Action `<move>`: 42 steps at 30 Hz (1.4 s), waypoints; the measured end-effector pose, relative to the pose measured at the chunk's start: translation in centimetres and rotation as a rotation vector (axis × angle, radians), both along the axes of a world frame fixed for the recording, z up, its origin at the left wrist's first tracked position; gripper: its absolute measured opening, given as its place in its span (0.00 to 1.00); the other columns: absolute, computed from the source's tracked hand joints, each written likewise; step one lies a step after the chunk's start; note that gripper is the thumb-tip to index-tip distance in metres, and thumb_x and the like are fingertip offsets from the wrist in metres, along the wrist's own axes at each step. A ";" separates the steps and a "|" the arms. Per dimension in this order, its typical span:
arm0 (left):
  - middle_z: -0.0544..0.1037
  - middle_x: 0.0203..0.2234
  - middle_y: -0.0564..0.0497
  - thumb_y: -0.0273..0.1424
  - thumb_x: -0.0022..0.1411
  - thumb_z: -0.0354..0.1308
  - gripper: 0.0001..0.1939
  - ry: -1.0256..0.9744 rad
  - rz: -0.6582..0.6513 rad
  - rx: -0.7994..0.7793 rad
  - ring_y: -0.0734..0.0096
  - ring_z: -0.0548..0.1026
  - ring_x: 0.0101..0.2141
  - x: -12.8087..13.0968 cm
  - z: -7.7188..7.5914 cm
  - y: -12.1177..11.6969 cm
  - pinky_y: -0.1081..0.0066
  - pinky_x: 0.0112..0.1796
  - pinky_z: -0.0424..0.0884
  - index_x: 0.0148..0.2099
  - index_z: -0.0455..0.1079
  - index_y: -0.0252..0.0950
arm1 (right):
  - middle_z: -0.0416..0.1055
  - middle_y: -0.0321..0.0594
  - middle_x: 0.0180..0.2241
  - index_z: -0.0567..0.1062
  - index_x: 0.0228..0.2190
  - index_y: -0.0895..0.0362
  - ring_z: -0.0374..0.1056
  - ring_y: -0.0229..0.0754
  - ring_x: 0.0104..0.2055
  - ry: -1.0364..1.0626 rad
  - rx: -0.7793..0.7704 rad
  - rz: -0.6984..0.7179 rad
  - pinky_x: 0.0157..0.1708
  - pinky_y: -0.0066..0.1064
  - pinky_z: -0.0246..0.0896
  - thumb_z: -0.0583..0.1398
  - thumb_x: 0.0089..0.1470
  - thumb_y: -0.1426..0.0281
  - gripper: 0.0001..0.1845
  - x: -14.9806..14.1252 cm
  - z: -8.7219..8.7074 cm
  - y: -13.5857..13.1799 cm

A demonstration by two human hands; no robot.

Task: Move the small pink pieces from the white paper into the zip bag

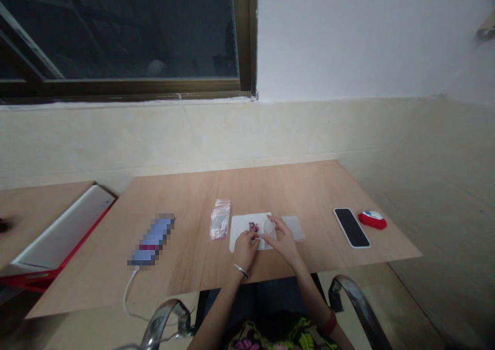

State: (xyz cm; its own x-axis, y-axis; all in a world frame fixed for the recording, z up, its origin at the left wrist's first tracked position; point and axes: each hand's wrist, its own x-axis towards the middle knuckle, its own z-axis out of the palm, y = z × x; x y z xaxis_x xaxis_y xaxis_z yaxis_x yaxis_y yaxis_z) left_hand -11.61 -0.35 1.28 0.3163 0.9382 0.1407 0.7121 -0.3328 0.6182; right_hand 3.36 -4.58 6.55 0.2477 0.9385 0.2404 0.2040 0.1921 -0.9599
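Observation:
A white sheet [237, 223] lies near the middle of the table, with a small cluster of dark red and pink pieces [253, 227] on it. My left hand [246, 244] rests at the sheet's front edge, just below the cluster. Its fingers are curled in a pinch, and what they hold is too small to tell. My right hand [284, 240] has its thumb and index finger around a clear, rounded piece of plastic [269, 228] over the sheet's right side. Beside that hand a flat clear plastic bag [294, 227] lies on the table.
A stack of clear zip bags [220, 219] lies left of the sheet. Farther left is a phone [152, 239] with a white cable [126, 296]. On the right lie a white-edged phone [351, 228] and a red-and-white object [372, 219]. Metal chair arms [166, 319] flank me.

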 end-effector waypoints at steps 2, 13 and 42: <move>0.73 0.30 0.48 0.26 0.55 0.55 0.06 -0.001 -0.014 -0.008 0.67 0.70 0.34 0.2 -0.4 0.1 0.69 0.37 0.64 0.35 0.72 0.35 | 0.68 0.47 0.49 0.69 0.49 0.55 0.64 0.49 0.51 0.006 -0.011 0.001 0.48 0.42 0.61 0.65 0.41 0.64 0.30 0.0 0.1 -0.1; 0.74 0.32 0.47 0.28 0.58 0.53 0.07 -0.118 -0.027 -0.044 0.67 0.71 0.36 -0.2 -0.8 0.6 0.69 0.38 0.66 0.36 0.72 0.35 | 0.67 0.47 0.50 0.68 0.49 0.54 0.62 0.49 0.52 0.000 -0.004 -0.005 0.48 0.42 0.61 0.65 0.42 0.64 0.30 0.3 -0.2 -0.1; 0.66 0.20 0.55 0.29 0.54 0.56 0.07 -0.248 -0.184 -0.040 0.75 0.64 0.24 0.9 10.9 0.3 0.75 0.28 0.60 0.34 0.73 0.34 | 0.64 0.43 0.52 0.68 0.49 0.51 0.59 0.49 0.55 0.028 -0.055 0.128 0.50 0.43 0.57 0.65 0.40 0.63 0.32 0.0 -1.8 0.1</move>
State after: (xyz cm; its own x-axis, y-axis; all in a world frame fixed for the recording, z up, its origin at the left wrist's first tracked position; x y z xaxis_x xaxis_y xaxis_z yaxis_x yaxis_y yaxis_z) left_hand -10.76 -0.01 12.21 0.4421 0.8747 0.1988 0.4681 -0.4140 0.7807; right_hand 3.33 -4.47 4.71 0.1311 0.9745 0.1824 0.1538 0.1618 -0.9748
